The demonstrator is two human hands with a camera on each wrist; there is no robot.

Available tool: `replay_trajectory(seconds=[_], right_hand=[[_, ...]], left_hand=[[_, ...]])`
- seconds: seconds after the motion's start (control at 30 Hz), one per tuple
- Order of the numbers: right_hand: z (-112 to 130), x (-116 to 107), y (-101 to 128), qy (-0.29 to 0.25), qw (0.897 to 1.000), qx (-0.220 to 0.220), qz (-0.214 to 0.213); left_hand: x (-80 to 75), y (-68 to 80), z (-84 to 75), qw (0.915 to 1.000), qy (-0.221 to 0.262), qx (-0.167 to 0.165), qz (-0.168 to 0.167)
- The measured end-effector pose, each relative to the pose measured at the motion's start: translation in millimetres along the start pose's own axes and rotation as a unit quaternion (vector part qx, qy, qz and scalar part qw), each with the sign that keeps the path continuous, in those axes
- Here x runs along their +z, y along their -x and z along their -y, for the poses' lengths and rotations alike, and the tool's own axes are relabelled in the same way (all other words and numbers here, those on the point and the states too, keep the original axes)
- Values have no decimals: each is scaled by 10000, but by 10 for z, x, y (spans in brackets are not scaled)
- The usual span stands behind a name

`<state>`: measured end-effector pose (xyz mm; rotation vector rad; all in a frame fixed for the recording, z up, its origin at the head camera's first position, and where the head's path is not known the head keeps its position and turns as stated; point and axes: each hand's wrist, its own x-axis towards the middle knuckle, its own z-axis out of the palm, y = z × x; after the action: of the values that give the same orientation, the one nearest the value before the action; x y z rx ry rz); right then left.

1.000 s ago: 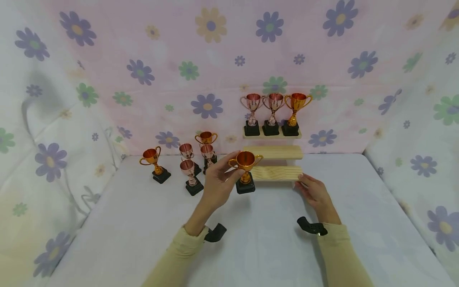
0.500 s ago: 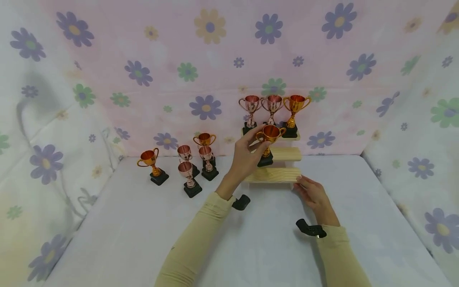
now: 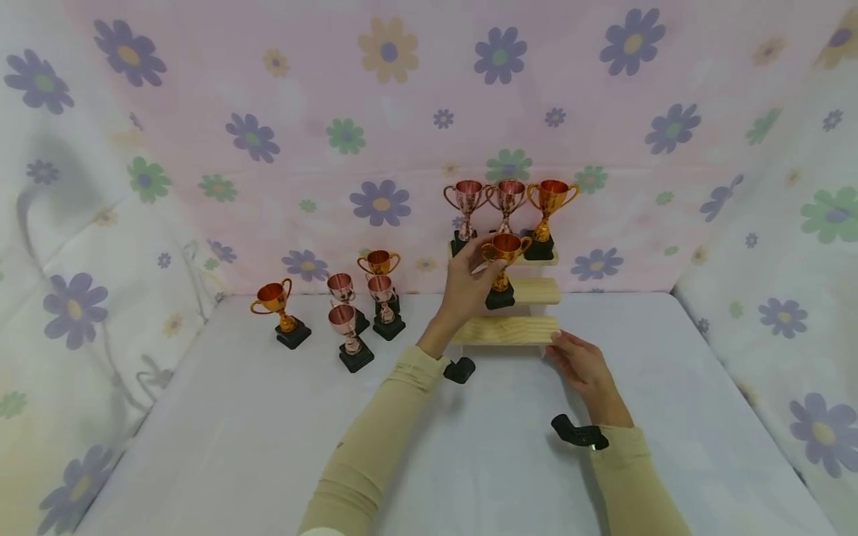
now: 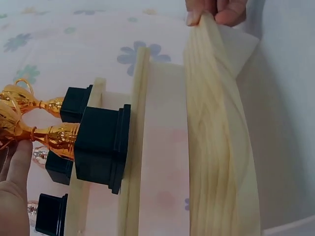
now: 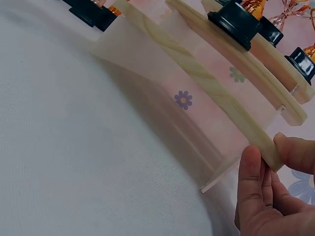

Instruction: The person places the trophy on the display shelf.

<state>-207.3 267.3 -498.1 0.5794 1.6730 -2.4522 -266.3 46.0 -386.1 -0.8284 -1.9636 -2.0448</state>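
My left hand grips a gold trophy cup by its stem and bowl, upright at the middle step of a three-step wooden display stand. In the left wrist view the trophy's black base is right at the middle board; whether it touches cannot be told. My right hand pinches the right end of the lowest board between thumb and fingers. Along the top step stand two pink trophies and a gold trophy, partly hidden by my left hand.
Left of the stand, several pink and gold trophies stand on the white tabletop: a gold one apart at far left, a pink one nearest me, others behind. A flowered cloth backdrop rises behind the stand.
My left hand has carried the gold trophy up and right, from in front of the stand to the middle step; in the last half second it barely moved. My right hand keeps its hold.
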Motion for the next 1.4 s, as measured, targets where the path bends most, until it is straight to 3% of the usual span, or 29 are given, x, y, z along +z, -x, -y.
replay_trajectory(seconds=[0.17, 0.4, 0.73, 1.03, 1.2, 1.4], right_hand=[[-2, -11, -4, -73, 10000, 11, -46], [-14, 14, -10, 5, 10000, -54, -45], [-13, 20, -26, 90, 9998, 50, -146], [-23, -3, 2, 20, 9998, 92, -194], [-35, 13, -3, 101, 9998, 81, -160], [-34, 7, -2, 183, 9996, 68, -199]], left_hand=[[61, -95, 189, 9995, 116, -110, 269], [164, -218, 448, 9993, 184, -106, 318], [313, -364, 450, 9960, 108, -382, 804], [461, -466, 493, 9911, 559, -606, 1046], [498, -458, 386, 9916, 642, -596, 947], [570, -502, 505, 9937, 649, -529, 739]])
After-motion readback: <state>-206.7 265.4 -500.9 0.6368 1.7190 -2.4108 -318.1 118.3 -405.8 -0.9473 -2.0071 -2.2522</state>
